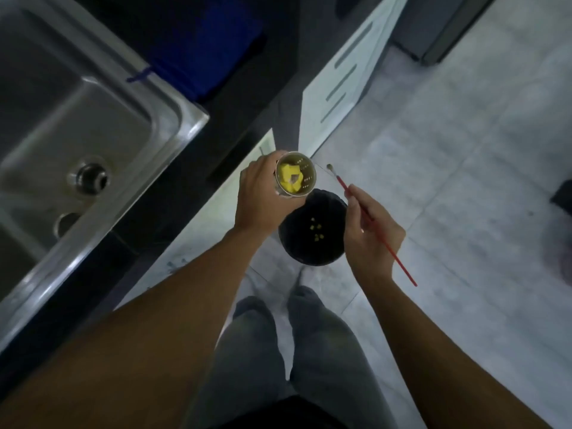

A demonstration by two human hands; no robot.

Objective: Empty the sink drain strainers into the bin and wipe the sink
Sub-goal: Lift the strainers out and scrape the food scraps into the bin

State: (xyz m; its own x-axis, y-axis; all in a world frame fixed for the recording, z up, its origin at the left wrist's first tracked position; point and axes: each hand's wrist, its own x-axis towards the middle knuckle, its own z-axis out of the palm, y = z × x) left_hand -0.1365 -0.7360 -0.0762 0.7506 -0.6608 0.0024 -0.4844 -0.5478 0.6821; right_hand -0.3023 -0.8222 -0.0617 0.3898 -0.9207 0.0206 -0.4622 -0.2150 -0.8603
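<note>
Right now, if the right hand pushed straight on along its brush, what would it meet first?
Likely the strainer, held by the left hand, close beside the brush tip; depth is unclear, so it might slip past.

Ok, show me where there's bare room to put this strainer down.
Bare: the sink basin around its open drain; the black counter strip beside the sink rim; floor tiles right of the bin. Crowded: above the bin, where left hand, strainer, right hand and brush meet.
</note>
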